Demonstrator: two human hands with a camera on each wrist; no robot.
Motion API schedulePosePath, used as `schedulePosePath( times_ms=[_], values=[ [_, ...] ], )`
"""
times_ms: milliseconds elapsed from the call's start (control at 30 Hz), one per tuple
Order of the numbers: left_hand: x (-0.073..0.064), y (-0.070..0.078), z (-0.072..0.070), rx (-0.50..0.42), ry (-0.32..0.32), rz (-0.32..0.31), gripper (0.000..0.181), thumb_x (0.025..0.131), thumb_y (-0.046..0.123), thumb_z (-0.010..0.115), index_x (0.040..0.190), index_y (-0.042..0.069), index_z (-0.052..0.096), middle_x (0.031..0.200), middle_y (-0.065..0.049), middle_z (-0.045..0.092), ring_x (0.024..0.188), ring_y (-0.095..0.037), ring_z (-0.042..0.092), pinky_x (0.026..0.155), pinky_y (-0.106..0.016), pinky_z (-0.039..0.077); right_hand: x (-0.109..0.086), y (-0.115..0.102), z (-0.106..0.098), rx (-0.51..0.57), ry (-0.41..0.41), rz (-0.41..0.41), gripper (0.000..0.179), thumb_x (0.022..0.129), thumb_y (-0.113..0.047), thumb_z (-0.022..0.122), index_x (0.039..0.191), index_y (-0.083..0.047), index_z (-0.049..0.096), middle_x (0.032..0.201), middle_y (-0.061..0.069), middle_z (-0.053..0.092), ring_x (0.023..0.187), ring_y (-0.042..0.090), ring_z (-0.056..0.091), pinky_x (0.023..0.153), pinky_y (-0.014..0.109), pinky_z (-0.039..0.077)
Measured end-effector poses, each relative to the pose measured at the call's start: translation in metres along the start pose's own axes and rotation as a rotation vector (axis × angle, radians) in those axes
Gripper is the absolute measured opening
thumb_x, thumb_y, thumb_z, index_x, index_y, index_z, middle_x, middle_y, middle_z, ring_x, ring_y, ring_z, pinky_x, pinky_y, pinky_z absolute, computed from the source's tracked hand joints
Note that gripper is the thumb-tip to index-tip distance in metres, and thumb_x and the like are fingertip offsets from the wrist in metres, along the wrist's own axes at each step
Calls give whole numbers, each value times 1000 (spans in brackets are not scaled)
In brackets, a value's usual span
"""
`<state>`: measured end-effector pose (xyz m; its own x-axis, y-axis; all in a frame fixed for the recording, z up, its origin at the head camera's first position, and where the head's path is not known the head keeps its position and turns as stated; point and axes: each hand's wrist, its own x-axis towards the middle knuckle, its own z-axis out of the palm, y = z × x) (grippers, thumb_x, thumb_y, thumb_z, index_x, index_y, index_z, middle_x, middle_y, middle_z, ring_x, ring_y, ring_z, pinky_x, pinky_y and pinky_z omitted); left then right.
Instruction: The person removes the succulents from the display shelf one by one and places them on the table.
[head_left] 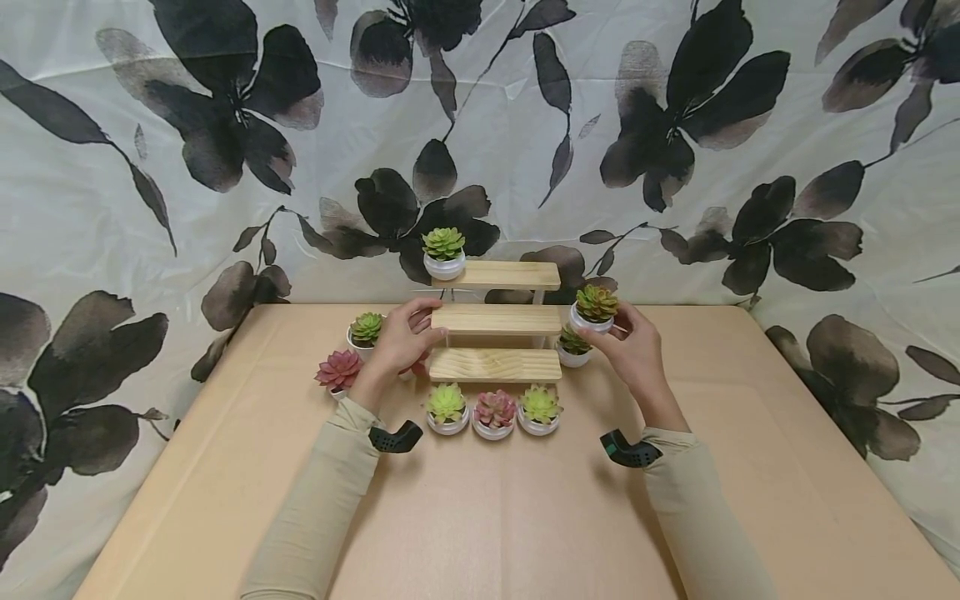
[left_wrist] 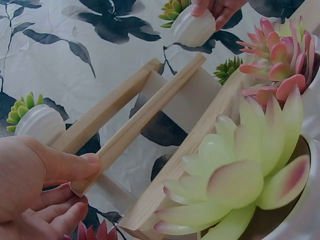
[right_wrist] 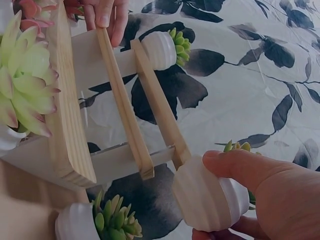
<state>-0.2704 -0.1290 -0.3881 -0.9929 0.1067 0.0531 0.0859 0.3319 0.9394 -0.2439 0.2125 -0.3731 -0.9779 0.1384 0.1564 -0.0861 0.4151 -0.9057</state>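
A three-tier stand with wooden shelves (head_left: 495, 320) and pale side supports is at the back of the table. My left hand (head_left: 405, 337) grips the left end of the middle shelf (left_wrist: 145, 120), thumb above and fingers below. In my right hand (head_left: 628, 343) is a white ribbed pot with a green, orange-tipped succulent (head_left: 596, 305), held beside the stand's right end. Beneath it, another potted green succulent (head_left: 573, 343) stands on the table, partly hidden. On the top shelf's left end sits a potted green succulent (head_left: 444, 250).
Before the stand is a row of potted succulents: light green (head_left: 446, 403), pink (head_left: 495, 410) and light green (head_left: 540, 405). By my left wrist are a green one (head_left: 366, 331) and a dark pink one (head_left: 340, 371). A floral cloth (head_left: 525, 108) hangs behind the table (head_left: 495, 517).
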Motion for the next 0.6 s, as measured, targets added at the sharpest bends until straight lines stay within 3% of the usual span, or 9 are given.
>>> schedulePosePath(
  times_ms=[600],
  values=[
    [0,-1,-1,-5,4,13,48,88,7,69,133,9,54,148,-15,45,137,-25,45,114,-33,40,9,22,-6,19,39,59,66,80,-23,79,136,-6,49,131,15,55,122,25,53,109,39,46]
  ],
)
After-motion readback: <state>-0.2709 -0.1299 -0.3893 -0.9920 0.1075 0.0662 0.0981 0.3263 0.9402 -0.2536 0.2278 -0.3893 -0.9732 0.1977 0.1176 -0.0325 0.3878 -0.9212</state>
